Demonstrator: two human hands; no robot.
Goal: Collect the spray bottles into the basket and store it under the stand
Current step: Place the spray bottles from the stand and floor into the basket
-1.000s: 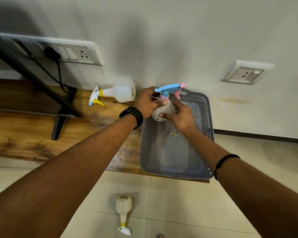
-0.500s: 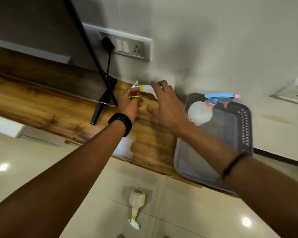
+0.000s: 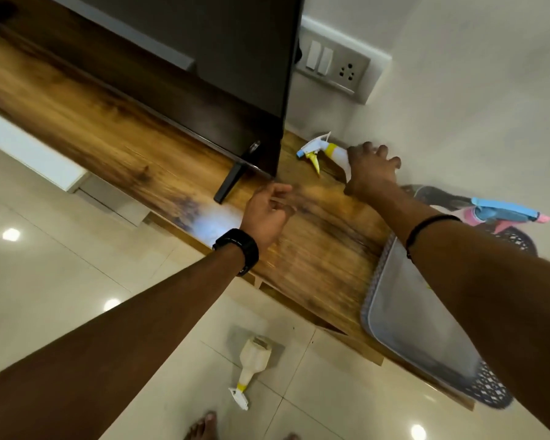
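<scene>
My right hand (image 3: 370,171) has moved from the blue-topped bottle (image 3: 505,214), now in the basket (image 3: 404,315) at right, onto the yellow-nozzled bottle (image 3: 326,152) on the worktop (image 3: 315,249), fingers closing; left hand (image 3: 267,211) is open, empty.

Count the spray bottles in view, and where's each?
3. One yellow-trigger bottle lies on the wooden stand under the right hand; the blue-and-pink one sits in the basket; one lies on the floor. The arm may hide more.
</scene>
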